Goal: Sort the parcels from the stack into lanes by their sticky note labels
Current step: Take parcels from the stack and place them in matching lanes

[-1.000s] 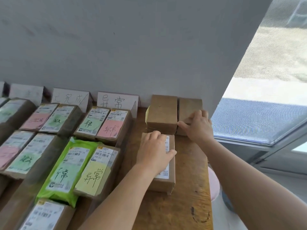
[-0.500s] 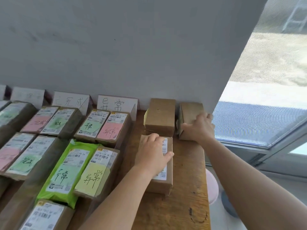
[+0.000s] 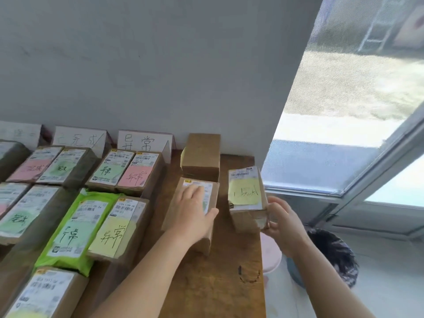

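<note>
The right hand (image 3: pixel 283 222) grips a small brown parcel (image 3: pixel 249 200) at its near right corner, with the fingers curled around the lower edge, and holds it tilted above the right edge of the wooden table (image 3: pixel 220 283). The top face of this parcel turns to the camera and shows a white shipping label and a yellow sticky note (image 3: pixel 246 192) with handwriting that is too faint to read. The left hand (image 3: pixel 195 210) lies flat, fingers nearly straight, on a second brown parcel (image 3: pixel 190 216) that rests on the table just left of the held one; the palm covers part of its label. Behind this parcel, against the wall, stands a stack of brown boxes (image 3: pixel 200 157), and a yellow note edge shows at its left side.

Further to the left the sorted parcels lie in lanes, each with a pink, green or yellow note. A green bag parcel (image 3: pixel 75 230) and a box with a yellow note (image 3: pixel 114 230) lie nearest to the left forearm. White paper lane signs (image 3: pixel 143 141) stand along the wall behind the lanes.
</note>
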A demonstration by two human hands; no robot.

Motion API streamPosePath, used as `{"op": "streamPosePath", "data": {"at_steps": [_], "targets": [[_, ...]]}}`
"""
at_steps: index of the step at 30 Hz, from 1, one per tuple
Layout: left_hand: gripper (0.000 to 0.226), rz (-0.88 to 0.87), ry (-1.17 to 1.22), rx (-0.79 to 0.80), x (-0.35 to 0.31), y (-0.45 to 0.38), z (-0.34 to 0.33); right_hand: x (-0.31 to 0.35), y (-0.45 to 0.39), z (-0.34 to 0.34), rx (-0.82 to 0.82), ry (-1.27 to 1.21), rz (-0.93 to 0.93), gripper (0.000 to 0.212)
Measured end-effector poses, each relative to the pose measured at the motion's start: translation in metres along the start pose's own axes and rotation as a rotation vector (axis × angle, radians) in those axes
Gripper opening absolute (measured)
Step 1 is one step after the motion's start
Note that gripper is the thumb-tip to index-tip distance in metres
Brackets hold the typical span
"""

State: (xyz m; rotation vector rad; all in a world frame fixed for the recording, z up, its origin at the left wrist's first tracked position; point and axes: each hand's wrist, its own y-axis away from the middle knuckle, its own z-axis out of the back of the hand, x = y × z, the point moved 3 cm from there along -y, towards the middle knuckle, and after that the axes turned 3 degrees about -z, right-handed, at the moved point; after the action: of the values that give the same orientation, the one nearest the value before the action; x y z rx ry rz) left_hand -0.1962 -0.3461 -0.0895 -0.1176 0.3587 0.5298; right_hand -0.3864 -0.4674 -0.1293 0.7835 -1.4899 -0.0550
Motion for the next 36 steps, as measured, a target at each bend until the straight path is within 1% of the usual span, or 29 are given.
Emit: {"op": "streamPosePath", "data": {"at_steps": [2,4,6,9,11,14,16,22,25,30,32,34,36], "targets": [[0.071,0.059,-0.052,0.062,0.01,0.012,-0.001,-0.013,0.011,-0.003,0.065,0.008,-0.031,0.035],[0.073,0.12,-0.032,0.107,0.018,0.022,-0.002,-0.023,0.019,-0.007,0.087,0.036,-0.049,0.036],[0.078,0.173,0.066,0.124,0.023,0.031,-0.001,-0.03,0.023,-0.011,0.076,0.134,-0.049,0.037],[0.088,0.204,0.243,0.091,0.028,0.04,0.002,-0.031,0.026,-0.017,0.054,0.332,-0.048,0.043],[0.092,0.247,0.317,0.078,0.032,0.045,0.005,-0.032,0.027,-0.021,0.038,0.401,-0.04,0.045],[0.107,0.327,0.415,0.081,0.036,0.053,0.007,-0.033,0.031,-0.029,0.083,0.343,0.018,0.034],[0.107,0.347,0.472,0.052,0.035,0.058,0.009,-0.033,0.036,-0.033,0.103,0.292,0.058,0.027],[0.102,0.272,0.518,-0.103,0.031,0.067,0.033,-0.013,0.056,-0.036,0.132,0.209,0.176,0.028],[0.099,0.221,0.552,-0.168,0.03,0.072,0.051,0.003,0.065,-0.035,0.138,0.154,0.234,0.033],[0.091,0.109,0.729,-0.237,0.032,0.091,0.076,0.029,0.092,-0.042,0.18,0.143,0.353,0.044],[0.088,0.069,0.772,-0.261,0.037,0.1,0.09,0.033,0.104,-0.051,0.179,0.141,0.393,0.043],[0.084,0.034,0.799,-0.26,0.047,0.112,0.106,0.032,0.117,-0.062,0.171,0.117,0.424,0.037],[0.072,0.003,0.825,-0.263,0.06,0.127,0.124,0.029,0.133,-0.079,0.151,0.078,0.44,0.034]]}}
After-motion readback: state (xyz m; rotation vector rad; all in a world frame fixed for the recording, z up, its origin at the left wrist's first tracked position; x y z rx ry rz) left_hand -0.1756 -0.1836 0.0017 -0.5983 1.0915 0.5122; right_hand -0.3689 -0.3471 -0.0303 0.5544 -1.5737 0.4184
